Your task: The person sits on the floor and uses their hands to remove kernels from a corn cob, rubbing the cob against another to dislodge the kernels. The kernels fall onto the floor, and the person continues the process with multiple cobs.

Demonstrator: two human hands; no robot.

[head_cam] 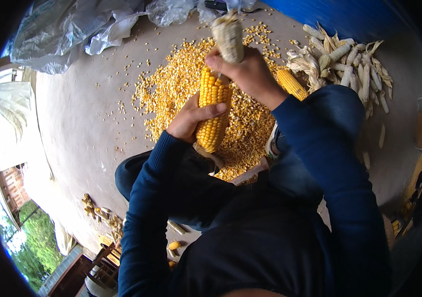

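My left hand (187,120) is wrapped around a full ear of yellow corn (211,107), its thumb lying across the kernels. A pale, stripped corn cob (229,39) is gripped in my right hand (250,76), slightly blurred and sticking up past the thumb. The right fist meets the upper end of the ear, where a small patch near the tip looks bare. Beneath both hands spreads a heap of loose corn kernels (172,89) on the floor. Another yellow ear (291,84) rests at the heap's right edge, beyond my right wrist.
Stripped cobs and husks (348,67) are piled at the upper right, beside a blue surface (337,15). Clear plastic sheeting (70,33) lies at the upper left. My bent knees flank the kernels, with a flat strip (250,172) between them. Husk scraps (110,222) lie lower left.
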